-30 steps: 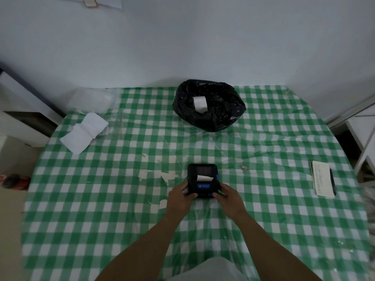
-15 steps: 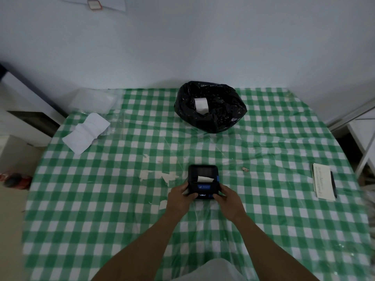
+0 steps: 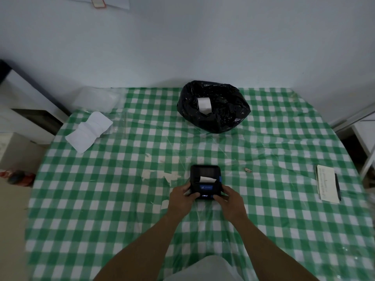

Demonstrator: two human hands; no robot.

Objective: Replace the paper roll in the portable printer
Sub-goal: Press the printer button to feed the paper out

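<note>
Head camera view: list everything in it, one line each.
portable printer: one, black with blue trim, table centre, white paper tab sticking out
bin bag: one, black, far centre, open
paper roll: one, white, inside the bin bag
paper strip: one, white, far left, unrolled
plastic bag: one, clear, far left corner
notepad: one, white, right edge
pen: one, black, on the notepad's right side
tablecloth: one, green and white check
left hand: gripping the printer's left side
right hand: gripping the printer's right side
</note>
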